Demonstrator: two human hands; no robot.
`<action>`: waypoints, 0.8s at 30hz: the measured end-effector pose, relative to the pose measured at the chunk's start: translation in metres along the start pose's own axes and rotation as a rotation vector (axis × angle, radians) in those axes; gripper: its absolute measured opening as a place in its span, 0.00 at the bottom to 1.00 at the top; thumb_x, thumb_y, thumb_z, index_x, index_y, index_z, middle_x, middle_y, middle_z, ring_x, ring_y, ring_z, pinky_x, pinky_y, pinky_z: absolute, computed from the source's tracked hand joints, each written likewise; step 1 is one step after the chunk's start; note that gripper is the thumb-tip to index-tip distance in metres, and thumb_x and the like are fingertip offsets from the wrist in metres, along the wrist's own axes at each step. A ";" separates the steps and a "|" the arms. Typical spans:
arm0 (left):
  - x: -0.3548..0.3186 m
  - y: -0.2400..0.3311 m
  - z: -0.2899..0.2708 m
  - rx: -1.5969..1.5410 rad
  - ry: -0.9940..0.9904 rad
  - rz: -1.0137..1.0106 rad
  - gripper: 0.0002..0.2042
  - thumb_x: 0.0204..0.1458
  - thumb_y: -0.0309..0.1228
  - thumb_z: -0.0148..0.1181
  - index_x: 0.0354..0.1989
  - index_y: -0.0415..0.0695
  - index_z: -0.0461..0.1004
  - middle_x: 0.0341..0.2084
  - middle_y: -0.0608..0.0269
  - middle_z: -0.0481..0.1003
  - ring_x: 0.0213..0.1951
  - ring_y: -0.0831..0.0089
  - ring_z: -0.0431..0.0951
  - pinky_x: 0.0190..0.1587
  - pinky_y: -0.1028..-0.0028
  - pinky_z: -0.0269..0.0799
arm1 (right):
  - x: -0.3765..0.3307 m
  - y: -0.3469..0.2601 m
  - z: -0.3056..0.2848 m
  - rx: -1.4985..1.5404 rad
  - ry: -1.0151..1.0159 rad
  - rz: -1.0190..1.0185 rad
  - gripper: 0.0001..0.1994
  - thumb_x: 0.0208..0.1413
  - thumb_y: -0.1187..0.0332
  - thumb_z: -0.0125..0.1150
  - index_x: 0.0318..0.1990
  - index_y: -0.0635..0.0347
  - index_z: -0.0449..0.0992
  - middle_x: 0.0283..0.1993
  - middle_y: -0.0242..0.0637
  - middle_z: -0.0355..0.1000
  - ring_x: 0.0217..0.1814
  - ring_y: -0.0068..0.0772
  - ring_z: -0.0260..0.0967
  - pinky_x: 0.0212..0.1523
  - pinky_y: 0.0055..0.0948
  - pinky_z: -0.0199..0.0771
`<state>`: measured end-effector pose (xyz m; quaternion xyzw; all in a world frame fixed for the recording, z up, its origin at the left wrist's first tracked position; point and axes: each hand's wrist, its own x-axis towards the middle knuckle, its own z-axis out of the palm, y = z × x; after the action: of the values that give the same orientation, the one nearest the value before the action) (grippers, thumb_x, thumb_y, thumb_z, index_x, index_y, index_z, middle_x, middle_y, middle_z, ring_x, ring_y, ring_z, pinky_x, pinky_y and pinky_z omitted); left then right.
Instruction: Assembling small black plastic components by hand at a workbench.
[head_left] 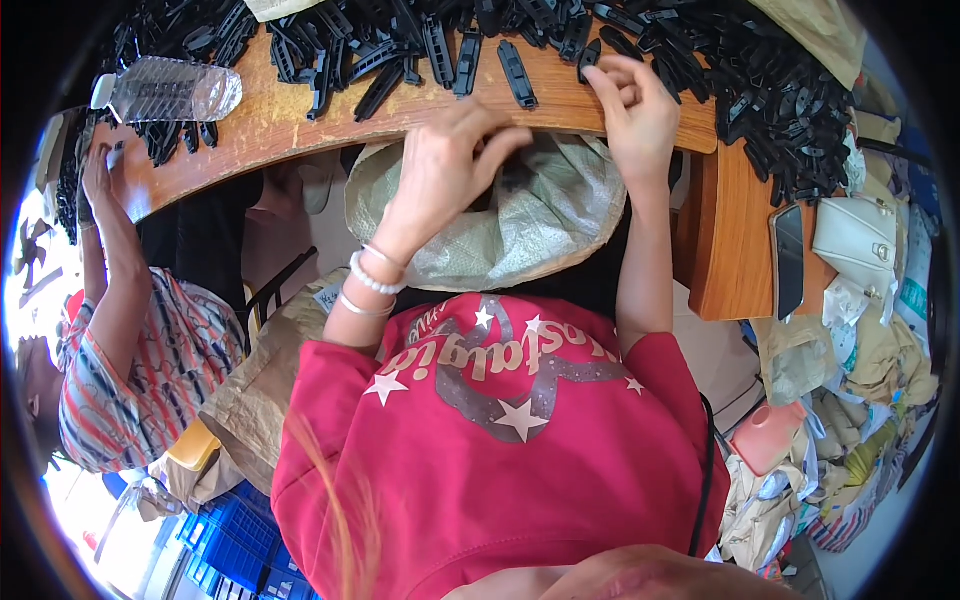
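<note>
My left hand [447, 165] hangs over the mouth of a woven sack [560, 225] in my lap. Its thumb stands apart from the loosely curled fingers, with nothing visible between them. Below it in the sack, a dark shape is too blurred to name. At the table's front edge, my right hand [638, 115] pinches a small black plastic part [590, 58] between thumb and forefinger. Separate from the heap, another long black plastic part [517, 75] lies on the wood between my hands. More such parts [437, 50] lie just beyond my left hand.
Heaps of black parts [785, 110] cover the wooden table [290, 130] at the back and right. A clear plastic bottle [170, 90] lies at the left. A phone [788, 262] and white bag [855, 245] rest at the right. Another person [150, 370] works on my left.
</note>
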<state>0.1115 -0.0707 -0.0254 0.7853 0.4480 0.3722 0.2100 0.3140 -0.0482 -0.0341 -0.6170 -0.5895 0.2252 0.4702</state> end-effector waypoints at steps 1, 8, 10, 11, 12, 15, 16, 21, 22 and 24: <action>0.009 -0.002 0.005 0.089 0.069 -0.013 0.10 0.48 0.34 0.65 0.30 0.39 0.76 0.20 0.57 0.74 0.22 0.62 0.76 0.25 0.70 0.70 | 0.005 0.000 0.003 -0.265 0.039 -0.094 0.18 0.52 0.60 0.64 0.45 0.63 0.75 0.32 0.42 0.73 0.29 0.38 0.73 0.31 0.31 0.73; 0.044 -0.010 0.027 0.516 0.091 -0.069 0.16 0.50 0.42 0.62 0.24 0.41 0.72 0.18 0.58 0.74 0.21 0.60 0.76 0.21 0.68 0.68 | 0.009 -0.004 0.003 -0.534 -0.030 -0.094 0.17 0.55 0.62 0.60 0.48 0.62 0.74 0.39 0.47 0.72 0.39 0.51 0.73 0.38 0.42 0.72; 0.042 -0.013 0.027 0.479 0.138 -0.041 0.13 0.50 0.39 0.62 0.25 0.41 0.72 0.18 0.57 0.74 0.21 0.60 0.75 0.22 0.68 0.68 | 0.007 -0.004 -0.001 -0.535 -0.056 -0.069 0.15 0.54 0.63 0.61 0.45 0.63 0.75 0.39 0.46 0.72 0.38 0.49 0.73 0.38 0.42 0.73; 0.041 -0.016 0.026 0.444 0.172 -0.019 0.12 0.50 0.37 0.62 0.26 0.40 0.72 0.19 0.57 0.74 0.20 0.61 0.75 0.22 0.69 0.68 | 0.006 -0.004 -0.003 -0.534 -0.087 -0.047 0.14 0.52 0.64 0.63 0.41 0.65 0.76 0.38 0.46 0.72 0.37 0.48 0.73 0.38 0.41 0.73; 0.038 -0.016 0.025 0.330 0.225 -0.037 0.10 0.51 0.33 0.62 0.27 0.39 0.71 0.19 0.60 0.74 0.19 0.68 0.75 0.23 0.72 0.69 | 0.004 -0.002 -0.005 -0.536 -0.086 -0.042 0.14 0.52 0.64 0.63 0.41 0.65 0.76 0.38 0.46 0.72 0.37 0.48 0.73 0.38 0.41 0.73; 0.033 -0.005 0.016 -0.321 0.142 -0.407 0.06 0.55 0.25 0.58 0.30 0.37 0.68 0.23 0.60 0.76 0.24 0.76 0.77 0.26 0.78 0.72 | -0.003 0.003 -0.011 -0.137 0.069 -0.037 0.11 0.49 0.68 0.67 0.34 0.67 0.75 0.33 0.39 0.74 0.29 0.29 0.72 0.31 0.26 0.71; 0.033 0.002 0.010 -0.660 0.106 -0.475 0.05 0.55 0.24 0.57 0.31 0.37 0.67 0.24 0.59 0.76 0.24 0.74 0.77 0.27 0.78 0.73 | -0.005 0.000 -0.013 0.164 0.024 0.062 0.09 0.49 0.70 0.67 0.34 0.66 0.75 0.32 0.37 0.74 0.29 0.25 0.71 0.30 0.22 0.70; 0.029 -0.002 0.007 -1.338 -0.107 -0.576 0.07 0.58 0.26 0.54 0.40 0.34 0.67 0.28 0.56 0.76 0.28 0.72 0.78 0.33 0.76 0.75 | -0.017 -0.023 -0.022 0.652 -0.253 -0.042 0.07 0.50 0.82 0.61 0.38 0.69 0.79 0.32 0.36 0.75 0.32 0.23 0.73 0.32 0.19 0.74; 0.026 -0.002 0.008 -1.275 -0.112 -0.557 0.12 0.60 0.30 0.51 0.45 0.32 0.69 0.29 0.56 0.77 0.31 0.72 0.79 0.36 0.78 0.74 | -0.018 -0.025 -0.020 0.652 -0.251 -0.041 0.07 0.50 0.82 0.61 0.38 0.69 0.79 0.32 0.36 0.75 0.32 0.23 0.73 0.32 0.19 0.74; 0.023 0.001 0.009 -1.159 -0.118 -0.557 0.14 0.60 0.31 0.52 0.47 0.31 0.70 0.30 0.56 0.77 0.31 0.74 0.78 0.37 0.78 0.74 | -0.022 -0.028 -0.015 0.427 -0.222 -0.184 0.08 0.49 0.82 0.61 0.37 0.68 0.79 0.33 0.38 0.76 0.33 0.27 0.75 0.35 0.22 0.76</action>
<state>0.1263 -0.0509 -0.0214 0.4182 0.3490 0.4414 0.7131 0.3078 -0.0771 -0.0091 -0.4190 -0.6304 0.3672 0.5406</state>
